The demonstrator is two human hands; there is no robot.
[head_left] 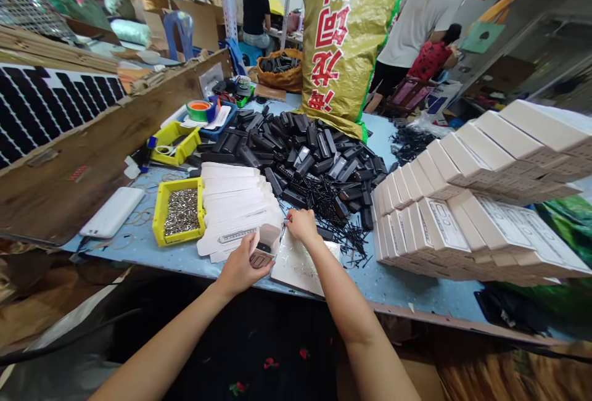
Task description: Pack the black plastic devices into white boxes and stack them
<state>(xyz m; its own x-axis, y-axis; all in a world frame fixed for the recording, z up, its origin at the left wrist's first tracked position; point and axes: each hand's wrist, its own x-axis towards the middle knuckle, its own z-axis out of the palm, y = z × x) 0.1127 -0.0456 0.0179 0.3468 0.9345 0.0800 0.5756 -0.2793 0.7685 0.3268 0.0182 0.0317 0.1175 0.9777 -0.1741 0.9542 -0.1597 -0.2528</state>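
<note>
Worktop (393, 293), pale blue and crowded, stretches across the view I watch from a distance through the head camera. At its far side a large gold sack (349, 37) with red lettering and a green edge stands tilted. On the right, white printed cartons (444, 222) are stacked in rows, filling much of that side. In the middle spreads a heap of black plastic casings (296, 148), lying every which way. Nearer, left of centre, flattened white cartons (234, 197) overlap in a fanned stack. To the right of them, at the near edge, lies a flat white board (303, 268), its top flecked with glints. A yellow tray (160, 219) sits just left of the flattened cartons.

I see the left hand (240, 268) with its grip closed around a small open carton (272, 236), mouth tilted up, in front of the flattened ones and beside the board. The right hand (301, 225) is above the board's far part, its fingertips drawn in near the small carton; whether this grip pinches anything, I cannot tell. Inside the small carton shows a dark object (263, 247). Thin black rods (319, 194) litter the heap's near side, and tiny metal pieces (182, 213) fill the tray.
</note>
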